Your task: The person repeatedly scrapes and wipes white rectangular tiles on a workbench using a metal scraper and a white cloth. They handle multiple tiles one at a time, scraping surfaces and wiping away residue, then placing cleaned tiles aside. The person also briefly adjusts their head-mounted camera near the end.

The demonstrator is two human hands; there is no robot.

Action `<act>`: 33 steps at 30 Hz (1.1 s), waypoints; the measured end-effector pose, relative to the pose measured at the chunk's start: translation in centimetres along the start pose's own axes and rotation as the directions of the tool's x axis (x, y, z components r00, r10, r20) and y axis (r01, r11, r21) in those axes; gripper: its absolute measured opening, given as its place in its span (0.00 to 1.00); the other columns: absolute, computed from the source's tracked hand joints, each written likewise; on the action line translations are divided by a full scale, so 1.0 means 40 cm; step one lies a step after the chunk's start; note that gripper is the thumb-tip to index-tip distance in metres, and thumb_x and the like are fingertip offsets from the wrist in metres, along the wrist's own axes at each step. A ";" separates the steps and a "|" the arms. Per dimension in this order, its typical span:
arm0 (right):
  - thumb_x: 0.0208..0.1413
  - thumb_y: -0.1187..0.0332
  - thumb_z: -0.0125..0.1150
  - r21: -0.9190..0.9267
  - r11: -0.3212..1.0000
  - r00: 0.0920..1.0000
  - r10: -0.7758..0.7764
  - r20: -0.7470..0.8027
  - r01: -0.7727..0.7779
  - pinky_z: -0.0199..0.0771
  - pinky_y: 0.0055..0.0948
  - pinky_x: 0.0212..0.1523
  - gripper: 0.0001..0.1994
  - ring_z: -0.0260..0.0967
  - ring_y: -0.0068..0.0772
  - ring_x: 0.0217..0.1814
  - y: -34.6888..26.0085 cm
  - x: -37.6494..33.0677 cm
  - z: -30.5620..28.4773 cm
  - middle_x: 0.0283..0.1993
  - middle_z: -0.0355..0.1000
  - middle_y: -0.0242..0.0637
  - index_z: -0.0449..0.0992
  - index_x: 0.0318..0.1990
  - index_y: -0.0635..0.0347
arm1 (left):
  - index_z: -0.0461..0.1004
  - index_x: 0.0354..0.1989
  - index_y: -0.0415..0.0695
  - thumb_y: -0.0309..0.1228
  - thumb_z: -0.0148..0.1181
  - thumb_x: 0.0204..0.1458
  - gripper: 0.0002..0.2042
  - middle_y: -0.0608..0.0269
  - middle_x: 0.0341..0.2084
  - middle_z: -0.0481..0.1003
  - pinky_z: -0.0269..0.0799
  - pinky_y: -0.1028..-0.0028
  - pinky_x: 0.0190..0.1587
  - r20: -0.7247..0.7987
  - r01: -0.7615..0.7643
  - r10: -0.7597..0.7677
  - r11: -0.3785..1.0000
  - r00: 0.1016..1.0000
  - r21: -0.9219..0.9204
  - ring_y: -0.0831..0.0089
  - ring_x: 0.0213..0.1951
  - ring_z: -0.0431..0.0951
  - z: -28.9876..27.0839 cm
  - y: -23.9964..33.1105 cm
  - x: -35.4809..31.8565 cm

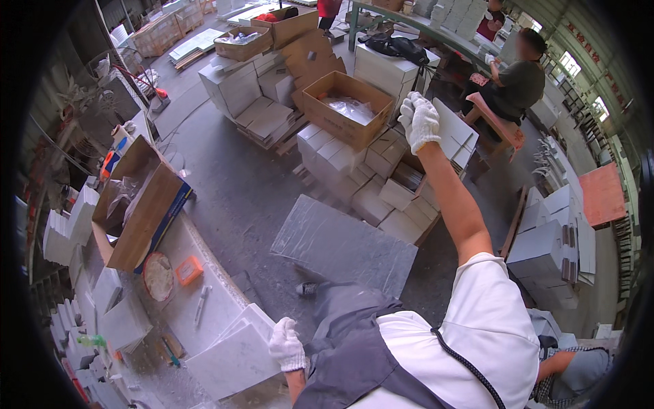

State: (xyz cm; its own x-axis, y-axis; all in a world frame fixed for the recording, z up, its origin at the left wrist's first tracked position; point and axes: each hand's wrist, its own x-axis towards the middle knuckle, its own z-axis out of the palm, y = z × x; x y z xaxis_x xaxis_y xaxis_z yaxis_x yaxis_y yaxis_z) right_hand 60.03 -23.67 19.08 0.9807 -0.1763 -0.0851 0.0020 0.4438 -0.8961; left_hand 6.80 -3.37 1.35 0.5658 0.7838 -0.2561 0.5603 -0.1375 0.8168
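Note:
My left hand (286,345), in a white knit glove, is closed at the right edge of a pale stone tile (231,361) on the workbench. Its fingertips are partly hidden, but the tile edge lies against them. My right hand (418,123), also gloved, is stretched far forward with its fingers curled. Just above that fist a thin dark strip shows; what the fingers hold is too small to make out. Nearby stand an open cardboard box (346,109) with clear plastic inside and stacked white cartons (392,184). A flat white panel (449,129) lies to its right.
On the bench (225,273) are an orange block (189,270), a round dish of pale powder (159,277), a marker (202,305) and a tilted cardboard box (139,204). A grey slab (344,242) lies ahead of my legs. A co-worker (518,82) sits at the far right.

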 end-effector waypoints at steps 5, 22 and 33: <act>0.67 0.62 0.55 0.066 0.998 1.000 0.020 -0.021 -0.019 0.71 0.24 0.20 0.06 0.71 0.21 0.25 -0.029 0.029 -0.012 0.32 0.74 0.26 0.76 0.44 0.49 | 0.81 0.36 0.45 0.40 0.65 0.58 0.11 0.62 0.21 0.79 0.72 0.68 0.28 0.002 0.003 -0.003 0.994 1.000 0.110 0.71 0.21 0.78 -0.006 0.010 -0.006; 0.65 0.66 0.50 -0.145 0.932 0.810 0.361 0.462 -0.332 0.66 0.28 0.27 0.06 0.63 0.20 0.27 0.164 -0.188 -0.132 0.26 0.64 0.21 0.70 0.33 0.45 | 0.78 0.50 0.46 0.28 0.58 0.60 0.11 0.52 0.37 0.79 0.76 0.60 0.45 0.107 -0.449 0.437 0.853 0.893 0.264 0.54 0.41 0.81 0.036 -0.010 0.004; 0.70 0.70 0.47 -0.204 0.382 0.280 0.873 0.399 -0.901 0.63 0.25 0.22 0.03 0.61 0.22 0.26 0.526 -0.736 -0.175 0.33 0.63 0.32 0.61 0.43 0.57 | 0.82 0.43 0.44 0.39 0.62 0.60 0.12 0.59 0.27 0.82 0.77 0.61 0.32 0.119 -0.464 0.451 0.878 0.884 0.115 0.60 0.26 0.82 0.069 0.065 -0.001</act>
State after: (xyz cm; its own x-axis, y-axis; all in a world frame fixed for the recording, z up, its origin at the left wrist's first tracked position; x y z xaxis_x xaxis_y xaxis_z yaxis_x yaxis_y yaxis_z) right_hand 29.83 -15.30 -0.33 0.3544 0.6884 -0.6328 -0.9230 0.1489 -0.3549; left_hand 9.92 -5.45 2.07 0.8255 0.5586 0.0806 0.2991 -0.5540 0.7770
